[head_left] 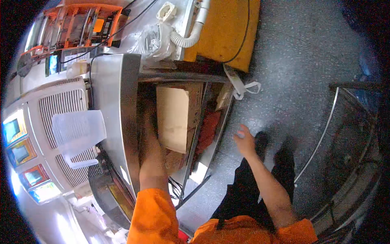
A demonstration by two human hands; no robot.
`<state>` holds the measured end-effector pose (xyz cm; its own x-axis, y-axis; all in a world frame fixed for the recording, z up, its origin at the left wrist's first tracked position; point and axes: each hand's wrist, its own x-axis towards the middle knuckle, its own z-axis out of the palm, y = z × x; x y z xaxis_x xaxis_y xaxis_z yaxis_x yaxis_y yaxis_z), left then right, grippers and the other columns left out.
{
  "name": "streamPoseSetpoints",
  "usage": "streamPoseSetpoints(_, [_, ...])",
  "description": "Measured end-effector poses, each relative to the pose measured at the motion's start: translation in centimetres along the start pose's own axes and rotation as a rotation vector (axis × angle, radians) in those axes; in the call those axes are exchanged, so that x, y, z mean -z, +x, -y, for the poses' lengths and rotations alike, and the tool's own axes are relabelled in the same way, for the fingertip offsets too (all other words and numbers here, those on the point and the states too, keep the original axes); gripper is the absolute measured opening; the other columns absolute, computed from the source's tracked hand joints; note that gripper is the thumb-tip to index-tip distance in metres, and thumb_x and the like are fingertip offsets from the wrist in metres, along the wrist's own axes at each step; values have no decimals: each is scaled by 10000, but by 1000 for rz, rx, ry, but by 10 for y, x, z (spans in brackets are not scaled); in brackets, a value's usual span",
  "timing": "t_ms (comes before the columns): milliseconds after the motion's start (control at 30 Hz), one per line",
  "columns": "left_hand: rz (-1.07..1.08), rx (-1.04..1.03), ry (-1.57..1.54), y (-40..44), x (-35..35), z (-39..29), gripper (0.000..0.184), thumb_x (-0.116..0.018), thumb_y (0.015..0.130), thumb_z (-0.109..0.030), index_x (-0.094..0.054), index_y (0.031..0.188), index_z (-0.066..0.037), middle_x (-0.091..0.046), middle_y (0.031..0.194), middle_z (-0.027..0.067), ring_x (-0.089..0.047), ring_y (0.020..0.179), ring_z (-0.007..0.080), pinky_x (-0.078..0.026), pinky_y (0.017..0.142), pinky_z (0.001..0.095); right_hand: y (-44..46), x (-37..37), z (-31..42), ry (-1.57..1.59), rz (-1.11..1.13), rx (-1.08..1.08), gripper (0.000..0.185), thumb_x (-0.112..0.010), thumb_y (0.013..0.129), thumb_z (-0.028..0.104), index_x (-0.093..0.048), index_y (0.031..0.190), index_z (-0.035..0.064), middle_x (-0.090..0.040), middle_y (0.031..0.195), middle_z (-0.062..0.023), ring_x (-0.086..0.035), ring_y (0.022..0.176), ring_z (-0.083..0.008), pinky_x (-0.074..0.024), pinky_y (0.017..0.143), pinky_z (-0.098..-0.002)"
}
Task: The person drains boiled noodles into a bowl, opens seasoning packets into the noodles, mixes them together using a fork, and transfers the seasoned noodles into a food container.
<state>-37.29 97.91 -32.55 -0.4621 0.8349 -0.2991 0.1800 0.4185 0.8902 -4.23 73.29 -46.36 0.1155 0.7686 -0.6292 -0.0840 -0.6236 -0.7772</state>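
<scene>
My left arm reaches under the steel counter point(109, 77) into the dark shelf space. My left hand point(149, 112) is dim and blurred there, and its fingers cannot be made out. Close beside it stands a tan cardboard box point(172, 118); whether the hand touches it I cannot tell. My right hand point(245, 142) hangs over the speckled floor, holding nothing, its fingers loosely bent and apart.
On the counter sits a translucent plastic container point(79, 132). A red item point(208, 132) lies on the lower shelf, near black cables point(176, 189). A white strap point(243, 87) hangs off the shelf end. Beyond are a yellow panel point(227, 32) and a ribbed hose point(191, 38).
</scene>
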Motion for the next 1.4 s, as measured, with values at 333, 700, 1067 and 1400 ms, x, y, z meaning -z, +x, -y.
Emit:
streamPoseSetpoints(333, [-116, -101, 113, -38, 24, -11, 254, -552, 882, -277, -570, 951, -33, -608, 836, 135, -583, 690, 286, -445, 626, 413, -11, 68, -147, 247, -61, -134, 414, -634, 817, 38, -506, 1211, 56, -622, 964, -127, -603, 753, -176, -502, 639, -305])
streamPoseSetpoints(700, [26, -266, 400, -164, -17, 8, 221, -576, 856, -255, -557, 859, -36, -582, 756, 109, -563, 631, 262, -422, 571, 408, -87, 95, -164, 588, -239, -166, 467, -667, 775, -11, -490, 1204, 40, -630, 835, -104, -626, 659, -193, -528, 525, -323])
streamPoseSetpoints(1067, [1020, -614, 582, -373, -189, -15, 213, -599, 829, -234, -544, 767, -38, -555, 677, 83, -543, 571, 237, -400, 516, 403, -282, 83, -47, -21, -549, 91, 382, -614, 710, 7, -591, 1073, 124, -666, 823, -81, -643, 691, -221, -493, 592, -379])
streamPoseSetpoints(1400, [1287, -726, 603, -499, -146, -69, 231, -620, 805, -214, -532, 683, -40, -531, 605, 60, -524, 517, 214, -380, 466, 398, -640, 154, 50, 24, -1078, 254, 311, -593, 856, 143, -581, 1165, 109, -649, 940, -93, -631, 851, -227, -504, 784, -367])
